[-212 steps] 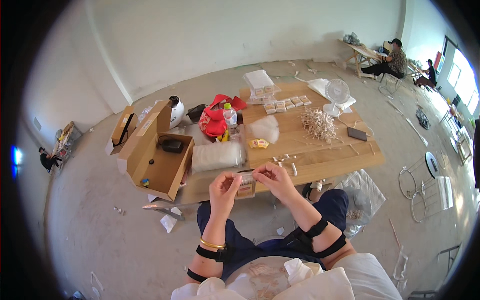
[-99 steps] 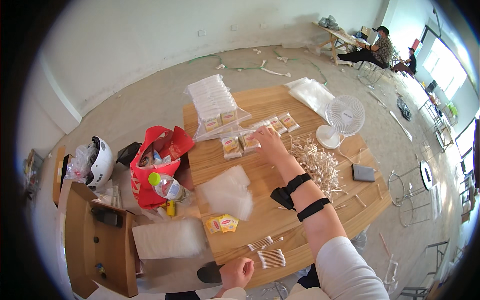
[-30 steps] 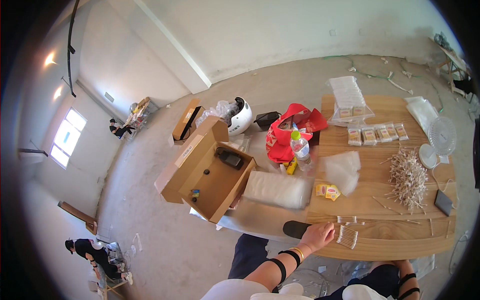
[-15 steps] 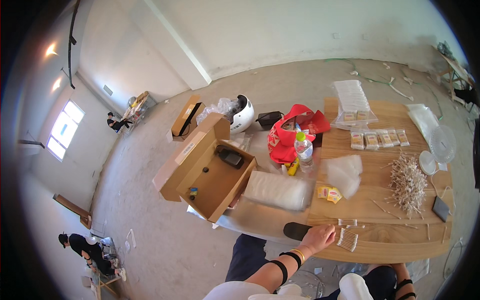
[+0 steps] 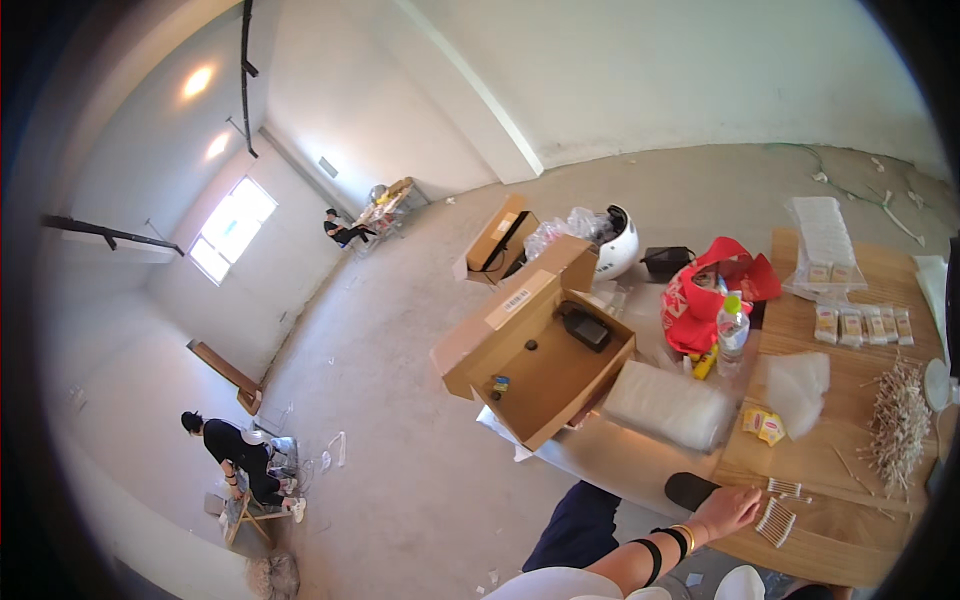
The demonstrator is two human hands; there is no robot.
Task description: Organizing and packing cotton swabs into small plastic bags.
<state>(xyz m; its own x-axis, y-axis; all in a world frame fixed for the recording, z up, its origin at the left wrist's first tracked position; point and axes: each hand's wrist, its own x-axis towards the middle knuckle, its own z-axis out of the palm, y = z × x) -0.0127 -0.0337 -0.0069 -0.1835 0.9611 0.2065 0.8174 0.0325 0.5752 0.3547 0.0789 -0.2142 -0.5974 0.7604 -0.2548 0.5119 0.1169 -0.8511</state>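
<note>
My left hand (image 5: 728,512) rests at the near edge of the wooden table (image 5: 850,558), its fingers curled closed. What they hold, if anything, is hidden. Just right of the fingers lies a neat row of cotton swabs (image 5: 776,523), with a smaller group of swabs (image 5: 785,487) beyond it. A black oblong object (image 5: 690,491) is beside the hand on its left. Farther right is a big loose heap of cotton swabs (image 5: 897,425). Small yellow-and-white cards (image 5: 763,425) lie near some clear plastic bags (image 5: 798,390). My right hand is out of view.
Filled swab packets (image 5: 862,326) and a larger clear bag (image 5: 825,240) lie at the back. Left of them are a red bag (image 5: 688,308), a bottle (image 5: 733,335), stacked clear film (image 5: 668,404), an open cardboard box (image 5: 540,370) and a white helmet (image 5: 620,248). Two people (image 5: 235,445) sit far off.
The view has swung left, so everything sits farther right in the picture. My right forearm has left the view. My left hand stays closed beside the swab row.
</note>
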